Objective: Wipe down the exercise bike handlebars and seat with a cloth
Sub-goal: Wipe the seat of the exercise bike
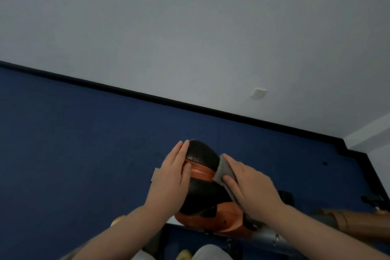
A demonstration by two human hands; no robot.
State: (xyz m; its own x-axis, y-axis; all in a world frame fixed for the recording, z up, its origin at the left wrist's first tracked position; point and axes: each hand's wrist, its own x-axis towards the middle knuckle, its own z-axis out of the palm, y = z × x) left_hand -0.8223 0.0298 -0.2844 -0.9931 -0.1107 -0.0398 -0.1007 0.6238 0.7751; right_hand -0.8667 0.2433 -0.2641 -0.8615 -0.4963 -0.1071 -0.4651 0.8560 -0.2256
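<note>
The left hand (173, 172) lies flat on the left side of the black and orange seat (202, 159), fingers straight; the right hand (250, 181) presses a grey cloth (223, 170) on its right side, fingers flat.

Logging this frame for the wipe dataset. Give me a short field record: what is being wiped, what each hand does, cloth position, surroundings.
target: seat, black with an orange band
left hand: flat, fingers straight, resting on the seat's left side
right hand: presses the cloth on the seat's right side
cloth: grey, partly under the right hand
handlebars: not identifiable
floor: blue
wall: white, with an outlet
</note>
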